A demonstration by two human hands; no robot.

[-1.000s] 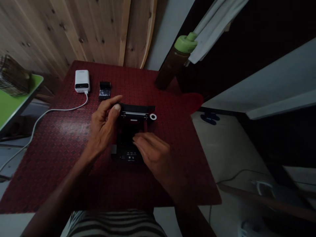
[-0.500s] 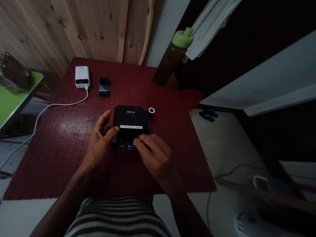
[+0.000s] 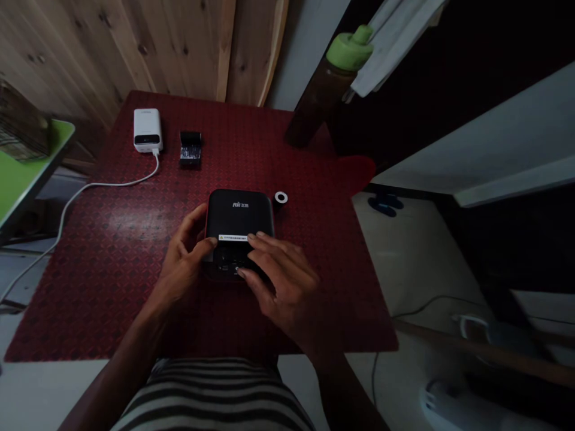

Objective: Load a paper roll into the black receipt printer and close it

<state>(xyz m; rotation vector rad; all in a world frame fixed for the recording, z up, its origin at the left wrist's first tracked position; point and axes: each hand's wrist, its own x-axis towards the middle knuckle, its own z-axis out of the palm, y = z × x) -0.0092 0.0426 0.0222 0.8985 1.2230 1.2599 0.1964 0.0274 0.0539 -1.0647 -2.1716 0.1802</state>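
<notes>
Left hand (image 3: 182,257): fingers and thumb parted, braced against the left side of the black device (image 3: 240,220)
Right hand (image 3: 287,281): loosely spread, fingertips at the sticker (image 3: 232,237), thumb on the front controls (image 3: 224,268)
Black device: on the red worktop (image 3: 135,287), between both hands
Logo (image 3: 241,205): pale lettering, too small to read
Sticker: yellow warning triangle, tiny Chinese characters
Power bank (image 3: 147,124): illegible print

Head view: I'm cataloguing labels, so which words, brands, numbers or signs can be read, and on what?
No word or number legible.
Yellow triangle sign: on the white strip of the black rounded device; characters too small.
Device's pale logo: too blurred.
Front-panel markings: too small.
Print on white rectangular power bank: too small.
</notes>
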